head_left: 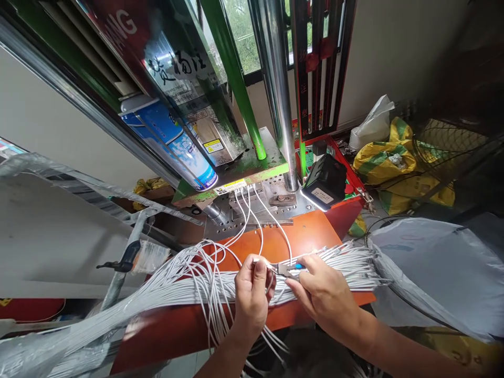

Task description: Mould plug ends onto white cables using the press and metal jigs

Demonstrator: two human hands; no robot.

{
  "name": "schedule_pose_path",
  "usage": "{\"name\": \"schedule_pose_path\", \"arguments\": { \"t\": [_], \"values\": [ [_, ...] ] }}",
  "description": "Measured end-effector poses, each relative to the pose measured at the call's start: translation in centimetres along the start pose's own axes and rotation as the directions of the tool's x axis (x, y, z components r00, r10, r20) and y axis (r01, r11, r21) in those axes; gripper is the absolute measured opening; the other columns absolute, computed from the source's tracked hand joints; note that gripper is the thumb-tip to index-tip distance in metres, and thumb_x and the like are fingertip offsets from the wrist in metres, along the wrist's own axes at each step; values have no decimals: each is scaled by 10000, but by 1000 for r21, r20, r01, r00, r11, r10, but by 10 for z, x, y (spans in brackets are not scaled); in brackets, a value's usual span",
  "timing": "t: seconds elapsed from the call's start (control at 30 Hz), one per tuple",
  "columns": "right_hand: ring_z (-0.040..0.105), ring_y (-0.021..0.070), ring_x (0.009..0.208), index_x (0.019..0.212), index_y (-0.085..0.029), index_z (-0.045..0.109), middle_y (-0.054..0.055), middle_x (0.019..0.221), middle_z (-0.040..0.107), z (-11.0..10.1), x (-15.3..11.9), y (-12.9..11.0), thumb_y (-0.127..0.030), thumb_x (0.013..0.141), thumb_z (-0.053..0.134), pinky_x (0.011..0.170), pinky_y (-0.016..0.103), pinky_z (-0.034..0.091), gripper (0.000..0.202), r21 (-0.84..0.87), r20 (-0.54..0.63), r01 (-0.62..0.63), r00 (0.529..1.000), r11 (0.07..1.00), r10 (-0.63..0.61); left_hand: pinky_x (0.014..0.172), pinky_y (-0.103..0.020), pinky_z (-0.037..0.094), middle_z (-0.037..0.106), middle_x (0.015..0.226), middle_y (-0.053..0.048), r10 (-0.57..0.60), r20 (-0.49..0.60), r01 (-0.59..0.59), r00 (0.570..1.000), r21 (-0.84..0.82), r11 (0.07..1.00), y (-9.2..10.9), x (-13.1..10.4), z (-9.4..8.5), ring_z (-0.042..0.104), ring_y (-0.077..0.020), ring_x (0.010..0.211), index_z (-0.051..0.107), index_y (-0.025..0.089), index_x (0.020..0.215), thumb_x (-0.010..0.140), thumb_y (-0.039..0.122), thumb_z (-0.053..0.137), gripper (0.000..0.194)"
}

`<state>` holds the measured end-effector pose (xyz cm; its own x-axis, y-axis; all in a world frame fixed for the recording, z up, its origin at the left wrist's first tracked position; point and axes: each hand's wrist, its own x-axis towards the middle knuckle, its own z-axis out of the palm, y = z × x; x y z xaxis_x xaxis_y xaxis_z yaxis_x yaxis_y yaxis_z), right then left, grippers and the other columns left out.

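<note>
Characters reading 注塑机 run down the black frame with red edges at the back. On the dark panel at upper left, large white letters end in "ANG", their start cut off by the picture's edge; brushed black characters below are hard to make out. A yellow warning label sits lower on the machine, and the print on the blue spray can and the black box is too small to read.

The left hand is raised, thumb uppermost and fingers curled, pinching a small white piece at its fingertips. The right hand, knuckles up, is wrapped around the blue-handled pliers. These are above the white cables piled across the orange bench, between the two hands. Their nose points left, at the left fingertips, with the long axis running nearly level from side to side. Whether the jaws grip anything cannot be told.
</note>
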<state>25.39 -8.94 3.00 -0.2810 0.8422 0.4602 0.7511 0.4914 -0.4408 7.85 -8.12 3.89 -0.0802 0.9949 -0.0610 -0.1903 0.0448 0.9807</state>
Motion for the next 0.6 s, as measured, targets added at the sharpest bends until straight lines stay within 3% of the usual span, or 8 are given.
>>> {"name": "schedule_pose_path", "arguments": {
  "t": [0.1,0.2,0.4,0.5,0.53,0.6],
  "values": [
    [562,201,817,728,-200,608,89,936,654,4,1,-4,-357,1090,484,710,310,350,414,-59,-62,-1,998,998,-3,447,-193,365,455,625,57,81,-9,-81,997,35,996,-3,1,1,435,-81,486,531,207,825,1019,526,589,378],
    [511,184,713,699,-206,605,53,802,604,5,2,-4,-358,1100,463,640,323,304,451,-82,-71,27,997,996,-33,454,-194,358,456,628,55,134,-11,-133,991,79,988,-4,2,1,425,-82,498,527,206,808,1024,522,582,386],
    [464,157,630,661,-197,588,36,715,564,3,1,-2,-402,1121,406,587,333,257,536,-16,-83,22,996,1000,-24,506,-197,349,456,663,39,34,-47,-31,998,71,997,-3,3,2,419,-88,566,527,194,781,957,596,656,458],
    [450,134,607,634,-191,548,18,683,546,1,4,-1,-478,1122,375,591,307,278,592,267,77,-95,994,959,77,489,-196,308,397,598,54,-21,2,21,1000,80,997,1,6,1,347,-72,520,514,184,726,930,653,658,532],
    [444,127,593,618,-191,526,8,655,534,0,5,0,-522,1115,369,589,296,293,618,405,178,-177,978,897,112,468,-192,275,367,573,64,-62,40,59,997,71,996,4,7,0,306,-62,494,502,183,705,918,675,658,558],
    [438,112,546,587,-192,499,-8,579,513,-1,6,1,-629,1081,373,565,273,317,672,642,411,-383,903,664,123,424,-181,192,320,542,82,-189,136,185,973,36,982,12,11,-2,230,-42,450,467,188,671,888,707,671,598]
  ]
}}
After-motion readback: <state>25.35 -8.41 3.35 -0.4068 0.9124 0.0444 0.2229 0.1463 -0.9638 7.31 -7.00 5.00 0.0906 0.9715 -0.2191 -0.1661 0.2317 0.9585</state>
